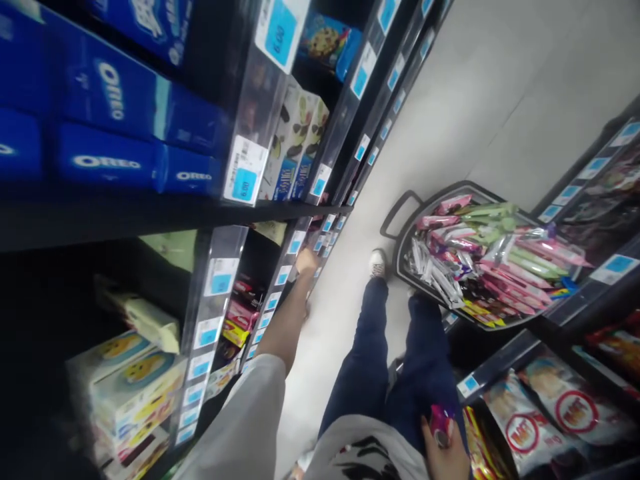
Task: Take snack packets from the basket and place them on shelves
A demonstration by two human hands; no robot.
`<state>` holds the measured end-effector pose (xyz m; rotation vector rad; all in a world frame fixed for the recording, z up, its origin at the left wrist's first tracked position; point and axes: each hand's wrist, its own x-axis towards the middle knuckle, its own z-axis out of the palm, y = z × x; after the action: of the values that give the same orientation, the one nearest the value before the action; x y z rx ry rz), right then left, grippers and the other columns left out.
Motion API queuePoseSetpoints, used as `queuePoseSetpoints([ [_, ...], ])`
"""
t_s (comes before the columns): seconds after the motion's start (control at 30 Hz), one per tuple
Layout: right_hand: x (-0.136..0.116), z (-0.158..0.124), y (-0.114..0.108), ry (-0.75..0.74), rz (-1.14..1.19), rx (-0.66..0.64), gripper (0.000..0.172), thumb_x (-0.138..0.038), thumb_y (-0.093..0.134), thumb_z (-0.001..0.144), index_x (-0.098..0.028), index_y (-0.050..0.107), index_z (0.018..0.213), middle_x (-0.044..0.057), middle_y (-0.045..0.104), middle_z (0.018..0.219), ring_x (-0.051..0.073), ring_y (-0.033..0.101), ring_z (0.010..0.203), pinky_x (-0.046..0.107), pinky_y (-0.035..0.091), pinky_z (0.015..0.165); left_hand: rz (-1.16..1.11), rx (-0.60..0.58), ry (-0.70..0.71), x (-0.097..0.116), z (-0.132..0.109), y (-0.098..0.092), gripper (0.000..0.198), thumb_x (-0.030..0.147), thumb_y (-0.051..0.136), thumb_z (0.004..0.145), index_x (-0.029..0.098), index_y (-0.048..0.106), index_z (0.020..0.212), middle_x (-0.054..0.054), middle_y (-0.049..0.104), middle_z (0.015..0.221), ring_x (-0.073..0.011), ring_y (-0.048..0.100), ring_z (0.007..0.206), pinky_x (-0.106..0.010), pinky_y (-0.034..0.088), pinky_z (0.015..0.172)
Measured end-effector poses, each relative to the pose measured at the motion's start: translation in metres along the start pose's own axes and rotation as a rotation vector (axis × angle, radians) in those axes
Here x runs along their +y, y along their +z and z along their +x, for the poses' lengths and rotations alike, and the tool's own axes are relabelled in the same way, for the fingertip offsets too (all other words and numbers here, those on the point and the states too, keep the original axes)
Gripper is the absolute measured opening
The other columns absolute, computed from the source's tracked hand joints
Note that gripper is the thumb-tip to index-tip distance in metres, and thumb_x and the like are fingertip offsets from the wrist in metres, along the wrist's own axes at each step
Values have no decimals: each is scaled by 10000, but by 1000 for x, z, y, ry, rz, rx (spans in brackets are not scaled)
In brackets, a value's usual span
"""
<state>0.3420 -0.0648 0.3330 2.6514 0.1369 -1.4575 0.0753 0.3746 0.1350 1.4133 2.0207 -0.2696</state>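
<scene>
My left arm reaches down along the left shelving. My left hand (pixel 306 262) is at the price-tag strip on the edge of a lower shelf; its fingers are mostly hidden and blurred, so their pose is unclear. Close to my body at the bottom, my right hand (pixel 447 452) is closed around a small shiny pink-purple packet (pixel 441 421). Bags of pink and yellow snacks (pixel 239 325) lie on the shelf near my left forearm. On the floor to the right, a dark shopping basket (pixel 399 257) is heaped with pink, green and silver wrapped snacks.
Blue Oreo boxes (pixel 107 90) fill the upper left shelves, with yellow-and-white boxes (pixel 135 373) below. Black shelving with snack bags (pixel 525 423) borders the right side. The basket's handle (pixel 397 207) sticks out toward the aisle floor (pixel 450 100). My shoe (pixel 378 262) is beside the basket.
</scene>
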Motion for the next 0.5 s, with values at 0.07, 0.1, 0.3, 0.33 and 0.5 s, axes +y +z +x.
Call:
queuePoseSetpoints([
  [0.07,-2,0,-1,-13,-6,9,523,-782,585,638,-292,563,817,48,676,630,367,692,660,449,534,637,76,29,-34,-1,7,-3,256,95,564,906,53,687,1126,-244,705,1083,-339,688,1117,-385,496,965],
  [0.1,-4,0,-1,-20,-14,13,539,-788,578,638,-281,560,821,49,675,626,362,688,652,439,527,629,97,38,-37,-1,9,-5,268,109,553,918,75,694,1143,-238,711,1101,-334,696,1111,-383,505,965],
  [0.3,-14,-1,-8,-23,-62,-28,581,-800,527,679,-264,586,897,58,682,636,370,692,682,419,502,630,109,77,31,-4,-1,-9,334,64,472,925,124,727,1133,-178,712,1163,-273,699,1095,-335,525,964],
  [0.33,-14,-1,-9,-25,-63,-32,573,-796,526,688,-267,587,899,56,686,643,366,695,688,415,501,636,100,80,62,-4,-4,-8,346,42,476,905,129,731,1122,-161,707,1176,-255,690,1103,-313,519,972],
  [0.5,-18,-2,-11,-65,-61,-13,533,-778,541,700,-272,566,863,52,691,645,355,694,681,414,507,649,45,95,166,-6,-13,9,444,-17,456,816,171,718,1121,-103,655,1219,-232,612,1190,-335,474,1064],
])
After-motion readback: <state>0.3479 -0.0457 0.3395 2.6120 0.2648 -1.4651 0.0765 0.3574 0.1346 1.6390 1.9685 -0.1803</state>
